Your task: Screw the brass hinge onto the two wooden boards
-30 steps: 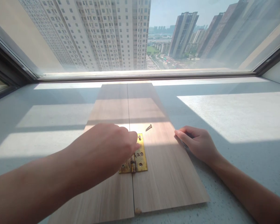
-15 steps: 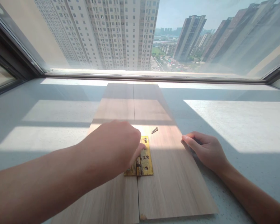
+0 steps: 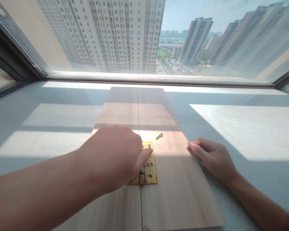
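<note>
Barely shifted, the left hand (image 3: 115,157) pinches at the yellow brass hinge (image 3: 148,165); right hand (image 3: 213,157), loosely curled, steadies the right wooden board (image 3: 173,179). Loose screw (image 3: 159,136) lies at one o'clock; keep fingers vertical.

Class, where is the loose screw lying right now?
The screw lies on the right board, just beyond the brass hinge, between the left hand and right hand.

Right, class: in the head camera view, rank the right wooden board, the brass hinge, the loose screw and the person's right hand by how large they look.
1. Right wooden board
2. Right hand
3. Brass hinge, partly hidden by the left hand, so its rank against the right hand is unsure
4. Loose screw
</note>
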A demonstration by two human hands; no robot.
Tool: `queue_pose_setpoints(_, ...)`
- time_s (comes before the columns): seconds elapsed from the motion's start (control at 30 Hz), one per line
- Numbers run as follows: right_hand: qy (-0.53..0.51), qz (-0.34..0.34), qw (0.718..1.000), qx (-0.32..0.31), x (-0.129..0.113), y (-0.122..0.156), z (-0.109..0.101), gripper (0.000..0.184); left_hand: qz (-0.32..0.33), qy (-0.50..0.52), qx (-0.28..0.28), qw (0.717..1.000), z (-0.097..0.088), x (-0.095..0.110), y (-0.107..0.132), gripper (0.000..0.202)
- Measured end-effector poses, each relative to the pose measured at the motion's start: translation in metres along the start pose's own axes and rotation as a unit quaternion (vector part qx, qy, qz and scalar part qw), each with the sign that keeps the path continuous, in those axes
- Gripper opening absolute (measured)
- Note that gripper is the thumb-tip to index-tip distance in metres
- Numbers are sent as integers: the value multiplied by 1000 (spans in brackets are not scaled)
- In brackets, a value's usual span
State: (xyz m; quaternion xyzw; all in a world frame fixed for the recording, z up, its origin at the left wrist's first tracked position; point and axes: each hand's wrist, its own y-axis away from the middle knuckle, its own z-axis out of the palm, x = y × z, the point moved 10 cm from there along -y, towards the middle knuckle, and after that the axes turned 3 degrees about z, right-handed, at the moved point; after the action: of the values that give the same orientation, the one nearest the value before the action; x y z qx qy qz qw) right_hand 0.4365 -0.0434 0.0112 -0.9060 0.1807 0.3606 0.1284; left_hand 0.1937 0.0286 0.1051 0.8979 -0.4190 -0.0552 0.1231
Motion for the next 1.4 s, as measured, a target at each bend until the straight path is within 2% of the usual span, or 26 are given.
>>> queue_pose_setpoints(0.1, 2, 4, 1000, -1, 0, 0, 0, 45, -1, 26, -6, 1000, 5, -2, 0, 51)
queue_pose_setpoints(0.23, 6, 8, 1000, -4, 1, 0, 3, 47, 44, 2, -8, 999, 9, 2, -3, 48)
queue_pose_setpoints(0.37, 15, 16, 1000, 0, 5, 0, 4, 47, 136, -54, 6, 989, 9, 14, -5, 39)
queue_pose_setpoints(0.47, 23, 23, 999, 13, 9, 0, 2, 46, 231, -128, 19, 964, 8, 32, -3, 23)
queue_pose_setpoints(0.53, 32, 32, 999, 20, 10, -1, 1, 44, 248, -137, 12, 959, 6, 36, -4, 19)
queue_pose_setpoints(0.6, 44, 42, 998, 34, 9, -2, -1, 40, 209, -99, -8, 973, 4, 31, -9, 14)
queue_pose_setpoints(0.67, 62, 49, 995, 52, 5, -2, -2, 45, 142, -60, -31, 988, 3, 20, -13, 12)
queue_pose_setpoints(0.77, 87, 47, 993, 63, -3, -2, 0, 57, 50, -37, -76, 995, 10, 3, -13, 32)
queue_pose_setpoints(0.83, 96, 43, 993, 53, -6, -1, 4, 60, 22, -23, -101, 994, 14, -1, -10, 42)
queue_pose_setpoints(0.93, 100, 42, 993, 40, -7, 0, 6, 65, 13, -9, -101, 995, 11, 0, -9, 40)
queue_pose_setpoints(1.03, 102, 43, 993, 37, -6, 0, 7, 67, 18, -18, -105, 994, 4, 7, -14, 30)
queue_pose_setpoints(1.13, 103, 45, 993, 36, -6, 1, 7, 68, 49, -50, -111, 991, -3, 21, -22, 17)
queue_pose_setpoints(1.23, 100, 50, 993, 37, -5, 1, 6, 68, 75, -65, -95, 991, -8, 30, -28, 14)
queue_pose_setpoints(1.3, 96, 55, 993, 37, -3, 1, 6, 67, 66, -42, -107, 991, -5, 27, -28, 19)
queue_pose_setpoints(1.4, 89, 62, 993, 37, -1, 1, 5, 65, 13, 20, -130, 991, 3, 13, -25, 28)
